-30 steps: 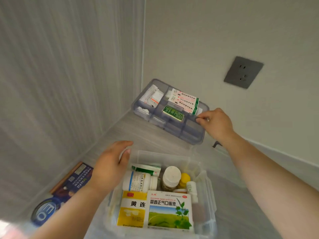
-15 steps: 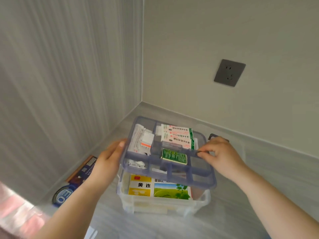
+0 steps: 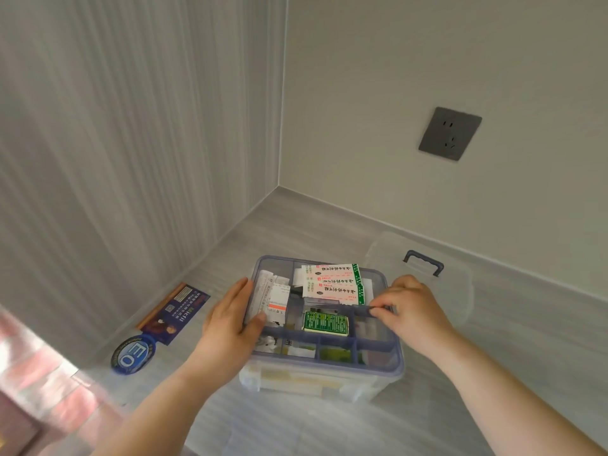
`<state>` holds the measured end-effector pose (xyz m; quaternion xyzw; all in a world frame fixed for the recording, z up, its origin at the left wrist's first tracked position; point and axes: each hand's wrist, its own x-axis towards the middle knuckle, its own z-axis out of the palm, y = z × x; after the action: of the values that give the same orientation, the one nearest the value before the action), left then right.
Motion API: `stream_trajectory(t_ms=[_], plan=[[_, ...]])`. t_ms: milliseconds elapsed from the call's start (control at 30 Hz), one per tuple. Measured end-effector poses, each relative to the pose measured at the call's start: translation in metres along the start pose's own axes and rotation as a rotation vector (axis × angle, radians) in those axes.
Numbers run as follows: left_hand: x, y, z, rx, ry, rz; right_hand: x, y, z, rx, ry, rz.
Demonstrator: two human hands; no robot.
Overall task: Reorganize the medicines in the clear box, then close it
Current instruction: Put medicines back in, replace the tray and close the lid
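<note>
A blue-grey divided tray (image 3: 391, 358) sits on top of the clear box (image 3: 316, 383) on the grey counter. In the tray lie a white and green medicine carton (image 3: 332, 284), a small green packet (image 3: 325, 322) and white sachets (image 3: 273, 299). My left hand (image 3: 230, 320) grips the tray's left rim, thumb inside the wall. My right hand (image 3: 411, 311) pinches the tray's middle divider from the right. The box's clear lid (image 3: 460, 291), with a blue-grey handle (image 3: 424, 261), lies behind the box on the right.
Walls meet in a corner behind the box. A dark socket plate (image 3: 450, 133) is on the right wall. A blue leaflet (image 3: 176, 312) and a round blue sticker (image 3: 133, 355) lie on the counter to the left. Something pink and blurred (image 3: 36, 390) is at the lower left.
The tray was held up near the wall by my right hand alone. Both hands then brought it down, and it now rests on the clear box, covering the medicines below.
</note>
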<state>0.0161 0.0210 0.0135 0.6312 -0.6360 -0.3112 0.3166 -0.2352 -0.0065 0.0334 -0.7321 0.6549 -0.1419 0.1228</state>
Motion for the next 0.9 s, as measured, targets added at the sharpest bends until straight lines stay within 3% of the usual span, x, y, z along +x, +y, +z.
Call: stream_trajectory(t_ms=[267,400,467,533,633,767,900], plan=[[0.003,-0.005,0.001,0.029,0.075,0.032,-0.001,0.001,0.011,0.071,0.013,-0.023],[0.008,-0.006,-0.002,-0.277,0.059,-0.141,-0.010,0.001,0.017,0.502,0.143,0.370],[0.008,-0.008,-0.003,-0.475,0.015,-0.314,-0.016,0.003,0.020,0.808,0.044,0.623],[0.009,-0.015,-0.005,-0.642,-0.041,-0.431,-0.020,0.004,0.023,0.969,-0.112,0.757],[0.010,-0.020,-0.009,-0.723,-0.131,-0.494,-0.019,0.003,0.023,0.985,-0.056,0.777],[0.014,-0.019,-0.010,-0.613,-0.105,-0.482,-0.019,0.001,0.023,0.898,0.102,0.682],[0.012,-0.017,-0.010,-0.567,-0.083,-0.450,-0.021,0.001,0.026,0.904,0.138,0.643]])
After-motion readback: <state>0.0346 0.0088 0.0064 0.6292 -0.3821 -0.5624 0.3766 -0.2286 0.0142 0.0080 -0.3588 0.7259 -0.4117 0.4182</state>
